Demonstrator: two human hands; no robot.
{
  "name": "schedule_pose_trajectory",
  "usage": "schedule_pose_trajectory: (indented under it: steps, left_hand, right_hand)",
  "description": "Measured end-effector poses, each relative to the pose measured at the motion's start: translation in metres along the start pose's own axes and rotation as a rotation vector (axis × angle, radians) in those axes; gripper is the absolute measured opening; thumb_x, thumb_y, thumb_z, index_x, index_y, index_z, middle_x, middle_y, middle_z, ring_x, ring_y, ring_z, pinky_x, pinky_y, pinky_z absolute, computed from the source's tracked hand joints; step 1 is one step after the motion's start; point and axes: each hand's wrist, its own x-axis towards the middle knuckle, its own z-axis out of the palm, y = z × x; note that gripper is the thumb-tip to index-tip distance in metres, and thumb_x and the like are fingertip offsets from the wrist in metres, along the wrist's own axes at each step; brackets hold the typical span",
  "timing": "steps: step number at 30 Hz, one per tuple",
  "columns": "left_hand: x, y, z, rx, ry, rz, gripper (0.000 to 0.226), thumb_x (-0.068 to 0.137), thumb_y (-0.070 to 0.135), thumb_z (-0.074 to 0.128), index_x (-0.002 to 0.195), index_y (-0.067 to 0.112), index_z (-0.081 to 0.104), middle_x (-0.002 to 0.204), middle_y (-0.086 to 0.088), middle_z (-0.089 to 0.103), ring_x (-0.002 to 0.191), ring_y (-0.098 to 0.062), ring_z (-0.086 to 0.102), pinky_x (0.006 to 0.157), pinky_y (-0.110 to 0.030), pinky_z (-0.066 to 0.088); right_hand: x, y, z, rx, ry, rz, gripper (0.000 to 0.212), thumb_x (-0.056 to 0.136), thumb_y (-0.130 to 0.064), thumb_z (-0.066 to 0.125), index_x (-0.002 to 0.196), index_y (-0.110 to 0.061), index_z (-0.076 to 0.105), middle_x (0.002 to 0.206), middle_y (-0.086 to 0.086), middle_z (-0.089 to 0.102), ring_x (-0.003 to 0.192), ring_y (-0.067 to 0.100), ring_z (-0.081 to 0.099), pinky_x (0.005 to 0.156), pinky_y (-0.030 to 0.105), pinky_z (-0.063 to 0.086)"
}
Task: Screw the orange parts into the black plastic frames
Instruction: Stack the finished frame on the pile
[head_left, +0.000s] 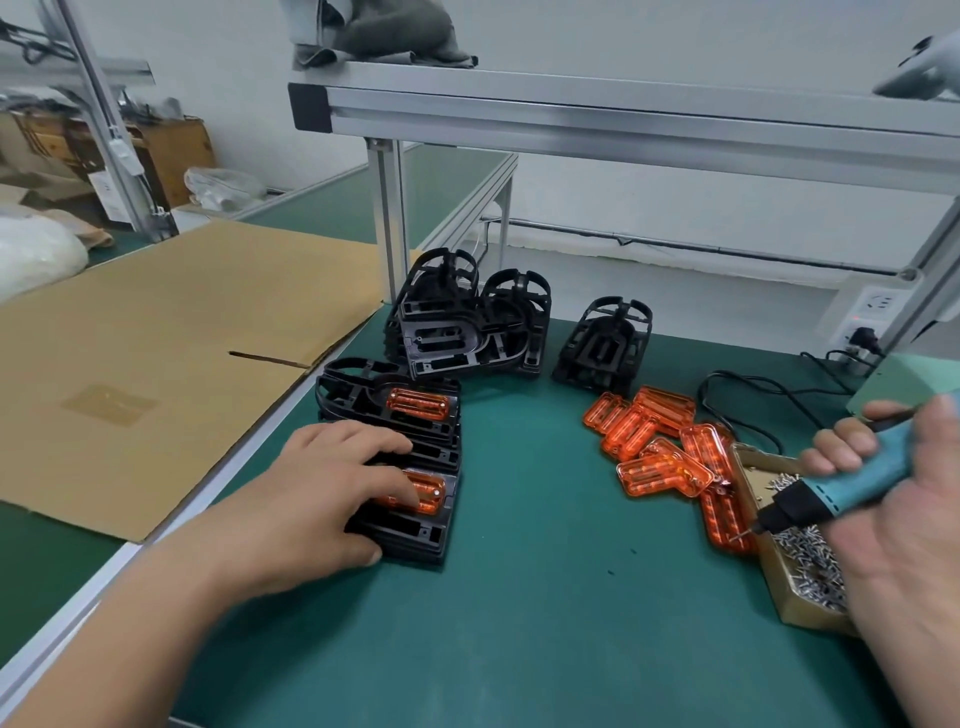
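My left hand (332, 488) lies flat on a black plastic frame (415, 535) with an orange part (428, 491) seated in it; the fingers press on the part. Behind it sits a second black frame (353, 395) holding another orange part (418, 405). My right hand (893, 499) grips a teal electric screwdriver (836, 488), its bit tip pointing down-left over the box of screws (800, 566). A heap of loose orange parts (660, 447) lies on the green mat. Empty black frames (462, 322) stand stacked at the back.
A flat cardboard sheet (171, 353) covers the bench to the left. One more black frame (602, 343) stands at the back right. A black cable (748, 395) runs to a wall socket (867, 317). An aluminium shelf rail (623, 119) crosses overhead.
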Motion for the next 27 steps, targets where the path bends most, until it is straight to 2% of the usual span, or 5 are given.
schedule_pose_trajectory:
  steps: [8, 12, 15, 18, 27]
  left_hand:
    - [0.0, -0.013, -0.008, 0.093, -0.022, -0.075, 0.056, 0.08, 0.052, 0.076, 0.13, 0.058, 0.052, 0.165, 0.031, 0.017, 0.152, 0.0, 0.009, 0.125, -0.03, -0.002]
    - [0.0, -0.009, -0.015, -0.08, -0.041, -0.042, 0.07, 0.068, 0.079, 0.065, 0.134, 0.061, 0.054, 0.16, 0.035, 0.017, 0.152, 0.002, 0.006, 0.125, -0.029, 0.003]
    - [0.015, -0.001, -0.025, -0.277, 0.081, 0.004, 0.065, 0.076, 0.085, 0.06, 0.134, 0.056, 0.059, 0.148, 0.038, 0.038, 0.144, 0.012, 0.026, 0.121, -0.026, 0.024]
    - [0.056, 0.011, -0.033, -0.203, 0.301, -0.036, 0.068, 0.084, 0.074, 0.061, 0.142, 0.038, 0.06, 0.147, 0.018, 0.052, 0.14, -0.007, 0.042, 0.119, -0.037, 0.036]
    - [0.168, 0.023, -0.03, 0.237, 0.242, -0.228, 0.117, 0.075, 0.069, 0.075, 0.165, 0.021, 0.017, 0.172, -0.022, 0.012, 0.162, -0.038, 0.003, 0.129, -0.058, 0.005]
  right_hand:
    - [0.001, 0.0, -0.002, 0.019, 0.014, -0.001, 0.034, 0.096, -0.061, 0.07, 0.093, -0.028, 0.064, 0.075, -0.01, 0.044, 0.063, 0.006, 0.043, 0.059, 0.021, 0.043]
    - [0.0, -0.001, 0.0, 0.029, 0.019, -0.003, 0.034, 0.096, -0.061, 0.071, 0.093, -0.028, 0.064, 0.075, -0.01, 0.044, 0.063, 0.006, 0.043, 0.06, 0.021, 0.044]
    - [-0.002, -0.002, 0.002, 0.032, 0.025, -0.002, 0.035, 0.094, -0.061, 0.072, 0.092, -0.028, 0.065, 0.074, -0.01, 0.044, 0.063, 0.006, 0.043, 0.059, 0.021, 0.044]
    - [-0.004, -0.003, 0.004, 0.024, 0.032, 0.003, 0.034, 0.095, -0.061, 0.072, 0.092, -0.028, 0.065, 0.074, -0.01, 0.043, 0.063, 0.006, 0.042, 0.059, 0.02, 0.044]
    - [-0.009, -0.009, 0.011, 0.008, 0.077, 0.006, 0.033, 0.095, -0.057, 0.075, 0.089, -0.025, 0.068, 0.073, -0.008, 0.044, 0.063, 0.007, 0.043, 0.059, 0.021, 0.045]
